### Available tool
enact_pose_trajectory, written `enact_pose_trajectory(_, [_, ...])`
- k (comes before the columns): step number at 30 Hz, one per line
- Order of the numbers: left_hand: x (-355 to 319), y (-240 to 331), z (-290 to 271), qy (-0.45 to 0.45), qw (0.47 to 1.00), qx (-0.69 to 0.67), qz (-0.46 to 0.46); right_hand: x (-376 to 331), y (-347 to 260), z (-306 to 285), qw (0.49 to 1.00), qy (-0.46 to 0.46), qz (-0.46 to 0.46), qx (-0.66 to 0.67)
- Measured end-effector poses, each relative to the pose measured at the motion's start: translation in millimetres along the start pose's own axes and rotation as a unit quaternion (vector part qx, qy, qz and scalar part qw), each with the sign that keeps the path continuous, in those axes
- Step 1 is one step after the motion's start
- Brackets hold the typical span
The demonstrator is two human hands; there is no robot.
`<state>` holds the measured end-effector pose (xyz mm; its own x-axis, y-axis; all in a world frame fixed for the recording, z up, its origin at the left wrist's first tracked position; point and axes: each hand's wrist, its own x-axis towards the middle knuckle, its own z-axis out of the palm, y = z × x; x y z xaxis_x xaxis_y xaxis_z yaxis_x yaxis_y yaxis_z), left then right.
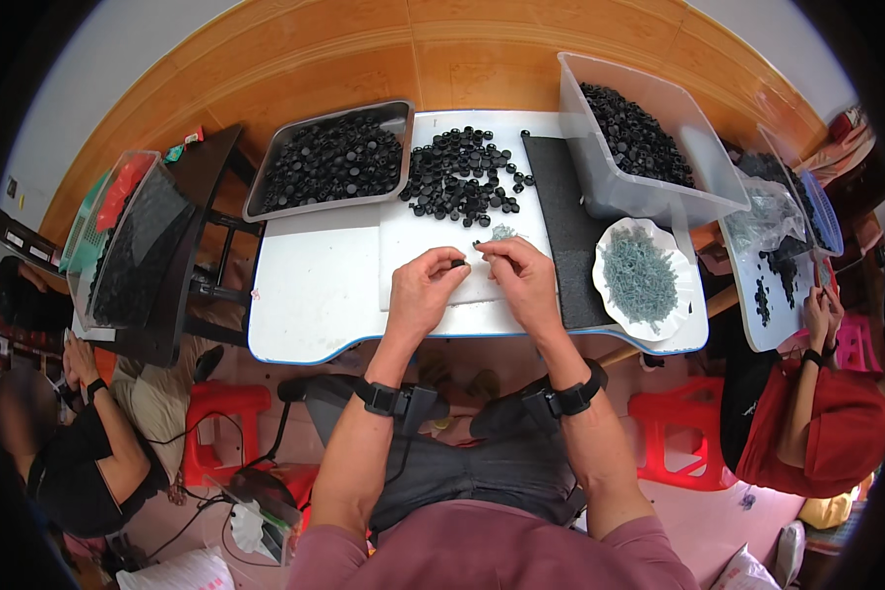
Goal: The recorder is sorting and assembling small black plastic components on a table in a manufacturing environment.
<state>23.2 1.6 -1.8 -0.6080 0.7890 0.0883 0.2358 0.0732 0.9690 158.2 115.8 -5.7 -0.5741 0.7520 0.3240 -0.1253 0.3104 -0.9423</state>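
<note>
Black, a small round cap [458, 263] sits pinched in the left hand [421, 292] fingertips above the white table [315, 295]; the right hand [521, 280] closes beside it, its grasp unclear; loose caps [459, 177] lie beyond.

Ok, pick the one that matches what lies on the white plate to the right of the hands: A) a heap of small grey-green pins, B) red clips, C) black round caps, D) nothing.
A: the white plate holds a heap of small grey-green pins, while the black caps lie loose on the table farther back.
</note>
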Motion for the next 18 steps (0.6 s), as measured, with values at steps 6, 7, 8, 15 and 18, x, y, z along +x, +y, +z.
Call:
enact_pose_trajectory(6, [0.1,-1.2,0.2,0.016,1.0,-0.01,-0.009,0.3,-2.0,0.7,0.993,0.121,0.007,-0.005])
enact_pose_trajectory(7, [-0.3,-2.8,-0.3,0.017,1.0,-0.01,-0.007,0.8,-1.7,1.6,0.987,0.159,0.015,-0.001])
enact_pose_trajectory(8, [0.3,-1.9,0.1,0.015,1.0,-0.017,-0.015,1.4,-0.1,1.4,0.987,0.16,0.012,0.0])
enact_pose_trajectory(15, [7.3,5.9,-11.6,0.019,1.0,0.008,-0.005,-1.4,3.5,0.3,0.985,0.138,-0.014,-0.098])
enact_pose_trajectory(18, [33.0,18.8,-41.3,0.086,0.993,0.067,0.054,0.8,1.2,-0.3,0.984,0.145,-0.011,-0.098])
